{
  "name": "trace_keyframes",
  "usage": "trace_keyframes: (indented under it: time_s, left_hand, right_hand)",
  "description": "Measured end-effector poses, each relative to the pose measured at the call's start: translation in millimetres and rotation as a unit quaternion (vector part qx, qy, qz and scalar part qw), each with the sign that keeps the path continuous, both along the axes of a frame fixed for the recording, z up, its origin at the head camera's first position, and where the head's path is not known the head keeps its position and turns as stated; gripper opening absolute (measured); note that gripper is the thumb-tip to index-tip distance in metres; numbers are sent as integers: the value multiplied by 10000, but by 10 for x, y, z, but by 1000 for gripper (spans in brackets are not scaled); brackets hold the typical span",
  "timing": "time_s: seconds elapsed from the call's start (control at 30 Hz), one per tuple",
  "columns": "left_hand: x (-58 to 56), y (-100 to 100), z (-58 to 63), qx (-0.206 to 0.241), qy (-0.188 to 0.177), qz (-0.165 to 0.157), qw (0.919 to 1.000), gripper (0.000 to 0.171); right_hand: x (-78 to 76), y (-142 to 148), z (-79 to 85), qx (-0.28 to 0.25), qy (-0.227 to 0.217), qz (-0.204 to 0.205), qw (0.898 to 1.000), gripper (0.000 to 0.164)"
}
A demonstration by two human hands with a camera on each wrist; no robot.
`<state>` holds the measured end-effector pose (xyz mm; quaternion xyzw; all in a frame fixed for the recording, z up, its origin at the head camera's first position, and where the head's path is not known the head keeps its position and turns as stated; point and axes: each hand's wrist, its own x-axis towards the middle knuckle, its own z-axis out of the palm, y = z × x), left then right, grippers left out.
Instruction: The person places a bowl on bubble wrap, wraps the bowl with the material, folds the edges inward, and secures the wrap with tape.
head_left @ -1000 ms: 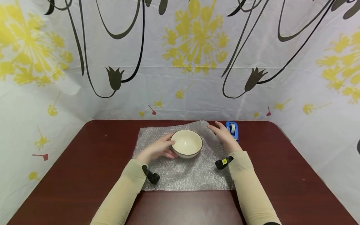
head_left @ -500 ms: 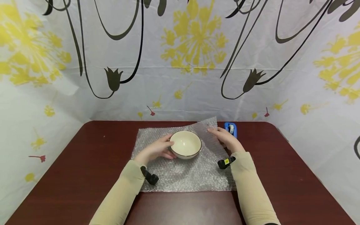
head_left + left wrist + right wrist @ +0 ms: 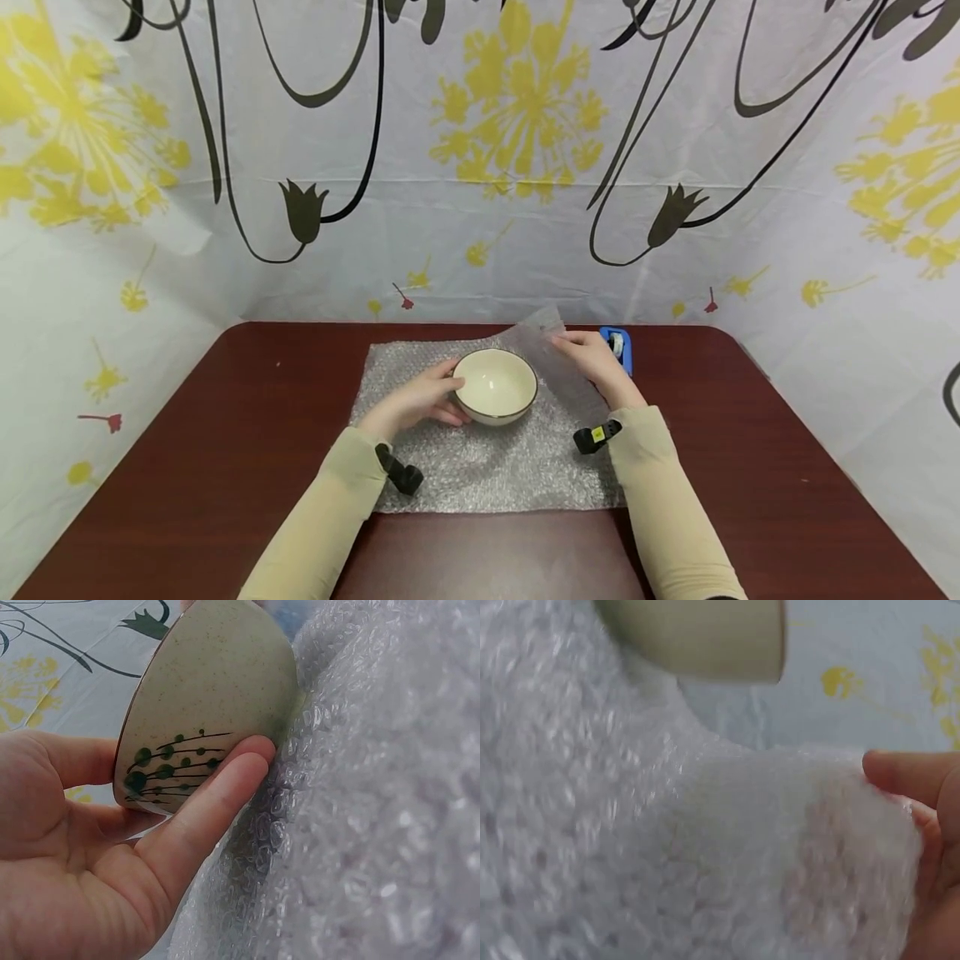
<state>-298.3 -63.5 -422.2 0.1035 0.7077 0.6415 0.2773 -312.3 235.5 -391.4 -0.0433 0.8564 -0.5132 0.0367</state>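
Note:
A cream bowl [image 3: 495, 385] with a dark rim sits on a sheet of bubble wrap [image 3: 510, 483] on the table. Green dots on dark lines decorate its outside [image 3: 176, 761] in the left wrist view. My left hand [image 3: 422, 398] holds the bowl's left side, thumb at the rim and fingers along the outer wall. To the right of the bowl, my right hand [image 3: 600, 367] pinches the far right part of the bubble wrap, whose corner stands raised. The right wrist view shows the thumb [image 3: 904, 771] on the sheet's edge, with fingers behind the translucent film.
A blue tape dispenser [image 3: 617, 348] lies just beyond my right hand, partly hidden by it. The dark red table [image 3: 285, 417] extends to both sides of the wrap. A patterned white cloth [image 3: 480, 275] hangs behind the table.
My right hand has taken hold of the wrap's far right edge and raised its corner, then moved it slightly left. My left hand and the bowl stay nearly still.

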Motion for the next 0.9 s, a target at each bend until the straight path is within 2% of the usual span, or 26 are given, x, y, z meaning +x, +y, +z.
trace_keyframes:
  time_s: [0.07, 0.23, 0.4, 0.57, 0.73, 0.9]
  left_hand:
    - [6, 3, 12, -7, -5, -16, 10000, 59]
    - [5, -6, 9, -21, 48, -29, 10000, 59]
    - [1, -14, -2, -30, 68, -55, 10000, 58]
    - [2, -18, 2, -22, 57, -109, 9999, 59]
    - [10, -24, 5, -30, 84, -100, 9999, 60]
    - [7, -14, 0, -10, 60, -67, 10000, 60]
  right_hand:
    - [29, -39, 57, -96, 170, 220, 9996, 40]
    - [94, -143, 194, 140, 754, 777, 9940, 36]
    - [207, -264, 316, 218, 773, 1636, 9833, 30]
    - [252, -367, 318, 708, 707, 2474, 9637, 27]
    - [232, -442, 253, 1136, 537, 2863, 9499, 27]
    - [265, -531, 226, 1771, 416, 2796, 9427, 26]
